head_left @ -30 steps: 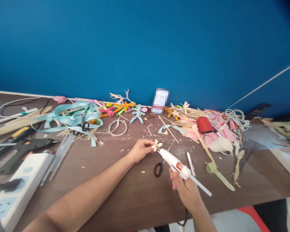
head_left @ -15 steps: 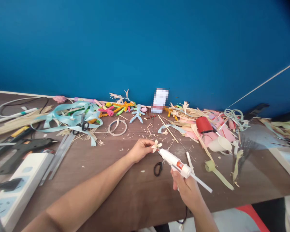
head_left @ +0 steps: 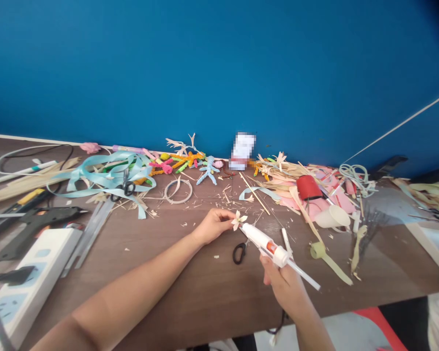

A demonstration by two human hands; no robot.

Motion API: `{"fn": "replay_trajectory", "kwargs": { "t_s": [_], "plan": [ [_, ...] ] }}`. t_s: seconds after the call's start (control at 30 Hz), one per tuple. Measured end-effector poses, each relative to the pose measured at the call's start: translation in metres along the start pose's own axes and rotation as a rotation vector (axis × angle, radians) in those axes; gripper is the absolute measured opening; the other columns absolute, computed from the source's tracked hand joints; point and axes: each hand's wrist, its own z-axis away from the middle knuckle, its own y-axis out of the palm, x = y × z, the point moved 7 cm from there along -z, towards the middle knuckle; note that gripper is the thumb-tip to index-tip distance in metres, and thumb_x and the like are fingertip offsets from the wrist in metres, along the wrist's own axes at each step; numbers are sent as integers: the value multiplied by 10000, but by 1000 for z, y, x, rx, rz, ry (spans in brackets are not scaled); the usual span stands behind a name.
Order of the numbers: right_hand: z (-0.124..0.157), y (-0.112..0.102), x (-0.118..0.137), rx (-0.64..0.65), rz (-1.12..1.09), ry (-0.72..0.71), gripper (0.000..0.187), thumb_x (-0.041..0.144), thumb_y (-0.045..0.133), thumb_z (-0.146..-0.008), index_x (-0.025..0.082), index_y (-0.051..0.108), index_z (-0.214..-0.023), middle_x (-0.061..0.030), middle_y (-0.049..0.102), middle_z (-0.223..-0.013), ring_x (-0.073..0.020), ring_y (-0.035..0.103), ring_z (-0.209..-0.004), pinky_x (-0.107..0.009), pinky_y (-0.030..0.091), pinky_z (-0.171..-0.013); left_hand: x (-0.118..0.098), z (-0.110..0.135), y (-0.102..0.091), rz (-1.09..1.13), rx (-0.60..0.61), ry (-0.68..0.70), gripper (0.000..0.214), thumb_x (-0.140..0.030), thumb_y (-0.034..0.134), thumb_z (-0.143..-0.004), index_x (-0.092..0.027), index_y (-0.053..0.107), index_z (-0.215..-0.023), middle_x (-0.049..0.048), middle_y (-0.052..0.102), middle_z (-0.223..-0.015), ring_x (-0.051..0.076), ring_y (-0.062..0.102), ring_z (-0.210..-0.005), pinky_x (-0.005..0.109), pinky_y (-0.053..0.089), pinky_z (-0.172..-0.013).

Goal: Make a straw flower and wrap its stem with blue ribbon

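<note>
My left hand [head_left: 214, 225] pinches a small cream flower [head_left: 238, 221] with pointed petals between thumb and fingers. In my right hand [head_left: 281, 275] is a white hot glue gun [head_left: 260, 240] with an orange part, its fingers wrapped round the handle. The gun's nozzle points at the flower and meets or nearly meets its underside; I cannot tell which. A clear glue stick [head_left: 304, 274] sticks out of the gun's back end. Under the gun lies a pair of scissors [head_left: 239, 253] with a black handle, its blades partly hidden.
Left stand a white power strip [head_left: 40, 273], a black glue gun [head_left: 40, 229] and blue ribbon [head_left: 91, 175]. Colourful pipe-cleaner pieces [head_left: 207, 170] line the wall. On the right lie a red spool [head_left: 309, 188], a paper cup [head_left: 332, 217] and a green strip roll [head_left: 318, 250]. Another person's hand shows at the far right edge.
The flower has tilted slightly in my left hand, its centre showing more. Both hands have stayed nearly in place. Another person's hand has come in at the right edge.
</note>
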Motion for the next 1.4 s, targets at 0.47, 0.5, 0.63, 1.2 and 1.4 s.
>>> {"fn": "replay_trajectory", "kwargs": {
  "t_s": [0.47,0.5,0.63,1.2,1.4],
  "plan": [
    [2,2,-3,13,-25,1,422,546,406,-776,163,566,-704,-14,510,-534,-150,516,-502,-268,444,-495,-2,0,3,40,43,-44,140,-245,681,-598,-126,687,-672,33,665,-632,94,519,-548,205,393,-550],
    [2,2,-2,3,-29,-18,417,541,407,-779,161,567,-716,-10,506,-527,-148,514,-497,-265,442,-491,-2,0,3,50,44,-49,139,-245,684,-596,-127,687,-668,32,665,-630,94,522,-549,205,396,-550],
    [2,5,1,27,10,-92,382,493,384,-814,159,554,-742,10,481,-489,-138,496,-481,-245,423,-470,-1,0,3,62,40,-58,138,-251,685,-598,-127,683,-659,34,664,-628,98,540,-567,200,405,-549],
    [1,9,9,105,170,-168,319,430,359,-837,171,508,-724,6,496,-522,-135,496,-481,-233,403,-480,-3,1,2,72,17,-61,150,-255,697,-575,-122,672,-640,32,659,-607,104,546,-560,208,411,-545],
    [1,7,14,116,168,-161,338,455,343,-837,175,492,-718,5,492,-524,-139,505,-483,-237,411,-484,-3,1,3,76,30,-48,140,-251,691,-589,-123,673,-645,29,659,-616,98,544,-565,206,410,-554]
  ]
}}
